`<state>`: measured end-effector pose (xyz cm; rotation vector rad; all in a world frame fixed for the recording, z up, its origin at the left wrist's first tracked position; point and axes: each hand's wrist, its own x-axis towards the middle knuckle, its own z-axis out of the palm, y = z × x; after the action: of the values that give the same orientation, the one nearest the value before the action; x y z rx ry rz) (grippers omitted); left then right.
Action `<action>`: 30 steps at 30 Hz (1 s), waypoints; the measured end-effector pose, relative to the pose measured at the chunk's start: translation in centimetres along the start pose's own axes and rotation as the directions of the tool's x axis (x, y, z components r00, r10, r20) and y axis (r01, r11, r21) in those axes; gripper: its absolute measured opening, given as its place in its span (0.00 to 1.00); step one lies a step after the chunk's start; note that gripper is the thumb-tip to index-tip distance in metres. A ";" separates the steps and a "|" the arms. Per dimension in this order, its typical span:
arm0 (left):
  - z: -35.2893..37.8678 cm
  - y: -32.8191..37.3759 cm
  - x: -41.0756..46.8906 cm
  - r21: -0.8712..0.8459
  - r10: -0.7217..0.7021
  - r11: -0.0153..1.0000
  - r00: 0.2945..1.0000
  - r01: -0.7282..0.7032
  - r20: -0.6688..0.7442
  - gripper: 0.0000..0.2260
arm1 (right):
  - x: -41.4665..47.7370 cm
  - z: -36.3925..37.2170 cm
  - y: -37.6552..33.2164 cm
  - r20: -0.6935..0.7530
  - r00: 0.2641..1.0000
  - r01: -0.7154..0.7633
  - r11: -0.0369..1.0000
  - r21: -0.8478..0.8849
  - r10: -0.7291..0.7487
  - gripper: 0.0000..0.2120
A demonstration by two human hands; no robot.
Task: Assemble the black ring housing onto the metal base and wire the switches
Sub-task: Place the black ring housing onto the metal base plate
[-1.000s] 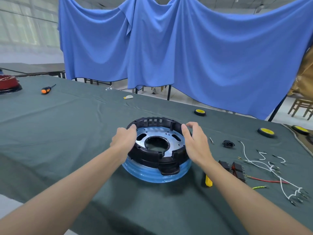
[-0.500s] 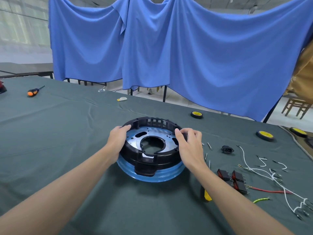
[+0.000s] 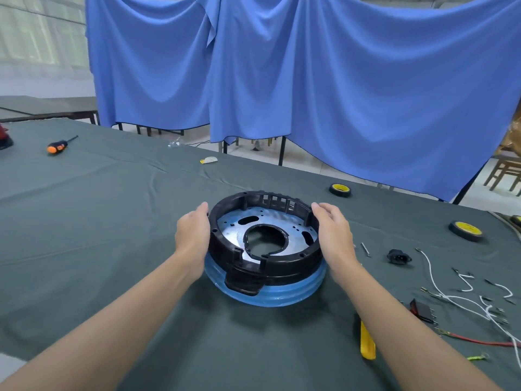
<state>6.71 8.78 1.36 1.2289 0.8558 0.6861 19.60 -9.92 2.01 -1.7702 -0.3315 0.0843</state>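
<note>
Backdrop: a blue cloth [image 3: 310,80] hangs in folds right across the far side of the room.
Table: a long table under a grey-green cover [image 3: 98,221], creased here and there.
Metal base: the metal base [image 3: 270,296] lies flat near the middle of the table, its rim wrapped in blue film and its silvery plate showing through the ring.
Black ring housing: the black ring housing [image 3: 282,263] sits on top of the base, with a tab jutting over the near edge.
Left hand: the left hand [image 3: 193,238] lies against the ring's left outer wall, fingers fairly straight and together, not curled around anything.
Right hand: the right hand [image 3: 335,238] does the same on the right wall, with its fingertips at the upper rim.
Wires: white wires [image 3: 465,294] are strewn at the right, with a red wire [image 3: 473,340] nearer the table edge.
Wheels: two yellow-hubbed wheels, one [image 3: 340,189] beyond the ring and one [image 3: 465,230] further right.
Screwdriver: an orange-handled screwdriver [image 3: 57,146] lies far off to the left.
Yellow tool: a yellow tool [image 3: 367,342] lies beside the right forearm.
Switch: a black and red switch [image 3: 423,310] lies among the wires.
Socket: a small black socket [image 3: 398,256] sits right of the right hand.
</note>
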 end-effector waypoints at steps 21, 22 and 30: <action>-0.5 0.9 0.8 0.155 0.059 0.986 0.998 -0.057 -0.009 0.15 | 0.0 -0.4 -0.4 0.009 1.000 0.007 0.984 -0.180 -0.005 0.21; -0.4 0.8 0.4 0.146 0.043 0.988 0.999 -0.045 0.012 0.15 | 0.1 -0.3 -0.6 0.028 1.000 -0.008 0.988 -0.152 0.013 0.22; -0.1 0.9 -1.0 0.133 0.070 0.987 0.990 -0.087 0.125 0.19 | -0.8 0.0 -0.7 -0.022 0.999 -0.030 0.991 -0.134 0.027 0.11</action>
<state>6.05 8.19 2.42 1.4208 0.7679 0.6171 18.72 -9.96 2.58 -1.9078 -0.3027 0.0656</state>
